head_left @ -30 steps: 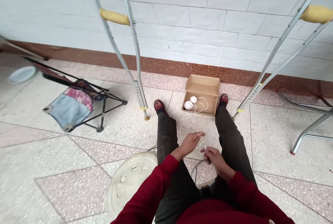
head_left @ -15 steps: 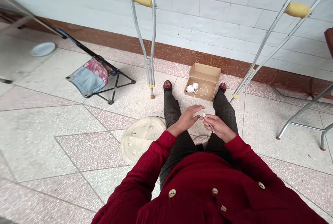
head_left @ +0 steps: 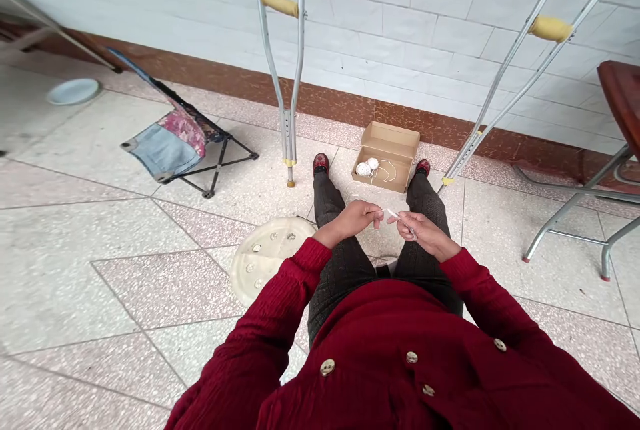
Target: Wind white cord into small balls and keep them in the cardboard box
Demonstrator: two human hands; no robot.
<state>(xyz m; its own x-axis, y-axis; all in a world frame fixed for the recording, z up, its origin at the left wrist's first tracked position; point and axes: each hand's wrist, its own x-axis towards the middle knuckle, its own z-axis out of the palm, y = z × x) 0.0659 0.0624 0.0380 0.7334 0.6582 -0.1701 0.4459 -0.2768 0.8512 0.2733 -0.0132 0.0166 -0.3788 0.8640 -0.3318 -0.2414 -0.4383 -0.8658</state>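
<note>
On the far left, a folding stool is sitting on the tiled floor, a round plastic lid is lying by the person's left knee, and a crutch is standing upright beyond it. The left hand is reaching in with its fingers together, their tips touching or just beside a small piece of white string; whether they grip it is hard to tell. The right hand is pinching that piece between closed fingers, above the lap. Two wound balls of white string are sitting in an open cardboard box between the feet, with loose strands lying beside them. A second crutch and a folding table are standing further right, well apart from the hands.
</note>
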